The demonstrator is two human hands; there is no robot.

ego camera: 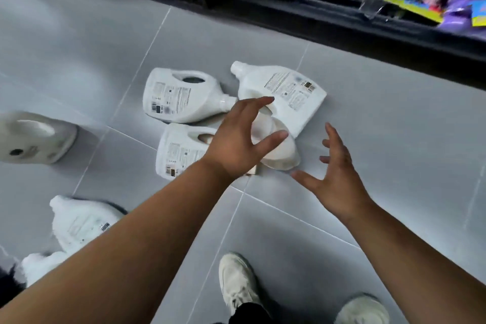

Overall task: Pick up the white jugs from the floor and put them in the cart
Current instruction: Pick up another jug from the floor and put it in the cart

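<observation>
Several white jugs lie on the grey tiled floor. One jug (181, 97) lies on its side with its cap to the right. A second jug (289, 89) lies label up, cap at the far left. A third jug (178, 150) lies nearer me, partly hidden by my left forearm. Between them a fourth jug (278, 152) shows its rounded side. My left hand (236, 139) hovers over this cluster with fingers spread, holding nothing. My right hand (334, 176) is spread open just right of the cluster, above the floor. No cart is in view.
More white jugs lie at the left: one (36, 137) at the edge, another (81, 221) lower down, a blurred one (39, 265) at the bottom left. A dark shelf base (342, 31) with packaged goods runs along the top. My two shoes (236, 284) stand below.
</observation>
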